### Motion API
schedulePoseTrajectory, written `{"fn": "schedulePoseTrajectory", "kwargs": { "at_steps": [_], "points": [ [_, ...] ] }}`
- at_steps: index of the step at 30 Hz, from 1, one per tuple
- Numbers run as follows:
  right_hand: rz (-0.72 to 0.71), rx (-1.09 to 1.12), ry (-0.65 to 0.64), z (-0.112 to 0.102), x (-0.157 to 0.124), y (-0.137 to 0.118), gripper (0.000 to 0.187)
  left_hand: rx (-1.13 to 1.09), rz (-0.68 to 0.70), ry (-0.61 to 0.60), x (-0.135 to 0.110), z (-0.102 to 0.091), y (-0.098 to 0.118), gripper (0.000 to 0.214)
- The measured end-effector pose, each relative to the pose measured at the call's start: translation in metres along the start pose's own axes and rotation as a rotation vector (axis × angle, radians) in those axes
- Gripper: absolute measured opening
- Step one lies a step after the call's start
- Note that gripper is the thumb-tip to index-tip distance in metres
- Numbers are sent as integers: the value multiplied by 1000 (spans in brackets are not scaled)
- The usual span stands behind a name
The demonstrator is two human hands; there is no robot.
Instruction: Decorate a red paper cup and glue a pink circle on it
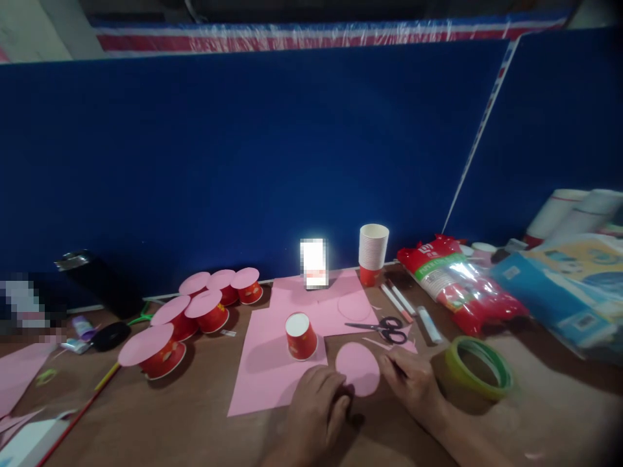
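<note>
A pink paper circle [357,370] lies flat on the brown table between my two hands. My left hand [321,402] rests at its left edge, fingers bent, thumb apart, with nothing visible in it. At the circle's right side, my right hand [411,379] is curled closed, the thumb near the circle's edge; no object shows in it. Just beyond, a red paper cup [300,337] stands upside down on a pink sheet [263,370]. Black-handled scissors [382,328] lie on a second pink sheet [292,292], which bears a drawn circle outline.
Several red cups topped with pink discs [207,303] stand at left. A cup stack [374,253], pens [398,301], a glue stick [429,325], a red packet [462,285] and a green tape roll [479,370] sit at right. A blue partition [243,143] rises behind.
</note>
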State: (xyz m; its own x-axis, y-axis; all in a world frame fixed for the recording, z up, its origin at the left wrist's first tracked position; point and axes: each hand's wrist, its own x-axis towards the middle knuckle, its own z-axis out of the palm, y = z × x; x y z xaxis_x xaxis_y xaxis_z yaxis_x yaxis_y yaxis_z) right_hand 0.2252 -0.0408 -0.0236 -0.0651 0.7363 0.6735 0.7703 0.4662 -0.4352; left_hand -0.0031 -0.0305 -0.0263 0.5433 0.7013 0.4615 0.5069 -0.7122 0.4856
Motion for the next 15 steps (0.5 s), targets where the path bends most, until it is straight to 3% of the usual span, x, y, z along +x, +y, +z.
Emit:
{"fn": "schedulePoseTrajectory", "kwargs": {
  "at_steps": [6,15],
  "points": [
    [-28,25,-13,-1,0,-11,29,-38,30,76,-4,1,-1,15],
    [25,35,-31,2,3,-8,26,-327,-206,97,-1,-6,-6,27]
  ]
}}
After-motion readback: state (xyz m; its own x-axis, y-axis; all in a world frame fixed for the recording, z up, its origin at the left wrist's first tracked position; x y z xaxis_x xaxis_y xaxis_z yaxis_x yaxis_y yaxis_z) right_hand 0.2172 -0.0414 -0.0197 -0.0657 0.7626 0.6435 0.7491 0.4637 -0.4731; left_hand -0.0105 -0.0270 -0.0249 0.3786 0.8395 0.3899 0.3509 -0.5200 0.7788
